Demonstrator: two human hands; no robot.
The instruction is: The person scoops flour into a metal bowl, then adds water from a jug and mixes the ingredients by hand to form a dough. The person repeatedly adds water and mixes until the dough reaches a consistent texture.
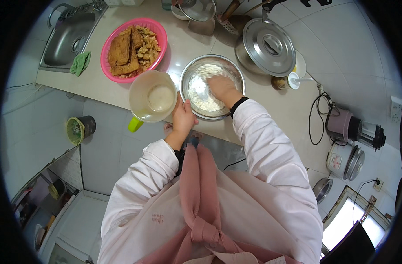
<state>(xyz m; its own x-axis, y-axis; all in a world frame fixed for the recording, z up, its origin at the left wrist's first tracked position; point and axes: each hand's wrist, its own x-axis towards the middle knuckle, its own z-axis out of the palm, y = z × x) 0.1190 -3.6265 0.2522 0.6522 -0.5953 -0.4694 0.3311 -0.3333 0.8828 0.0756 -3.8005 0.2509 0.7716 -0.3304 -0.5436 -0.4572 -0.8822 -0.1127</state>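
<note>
A round stainless steel bowl (239, 71) stands on the counter before me, with pale flour (207, 103) inside, loose and partly clumped. My right hand (222, 88) reaches into it, fingers bent down into the flour; the fingertips are hidden. At the bowl's left side, my left hand (184, 116) holds it by the rim, thumb uppermost. Close beside that hand is a translucent plastic jug (138, 99) with a green handle (135, 124), covering part of the fingers. A little pale residue or liquid shows at the jug's bottom.
Fried food pieces fill a pink plastic basket (103, 62) at the back left, near a sink (64, 49) and green cloth (80, 63). Rightward stand a lidded steel pot (270, 46), a pump-topped jar (285, 82), a blender (351, 128) with looped cord and a rice cooker (343, 161).
</note>
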